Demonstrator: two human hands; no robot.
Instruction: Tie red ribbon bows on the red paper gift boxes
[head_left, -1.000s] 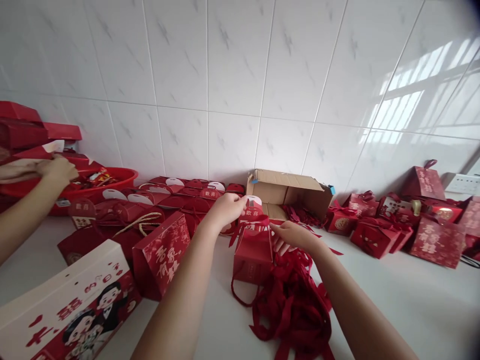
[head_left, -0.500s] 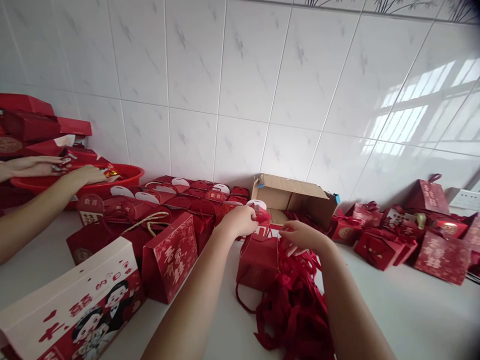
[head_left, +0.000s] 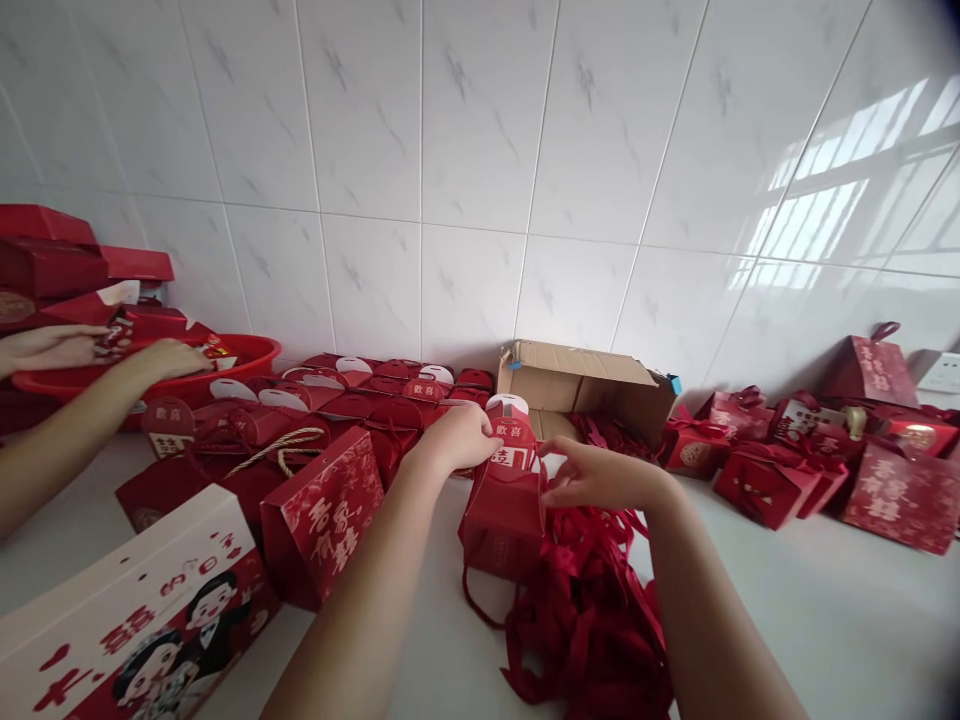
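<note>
A small red gift box stands upright on the white table, with a rounded flap and a white panel at its top. At the upper left of this box, my left hand is closed, its fingertips pinching the flap. My right hand meets the box's upper right side with curled fingers, partly closed on the edge. A dark red cord loops out at the box's lower left. Beside the box and under my right forearm lies a tangled heap of red ribbons.
Rows of closed red boxes fill the left back. An open cardboard carton stands against the tiled wall. Finished-looking red boxes sit at right. A white-topped bag is front left. Another person's hands work over a red basin.
My left hand has shifted down onto the flap, which now shows upright with its lettering. My right hand has drawn in against the box's side. The view has shifted slightly.
</note>
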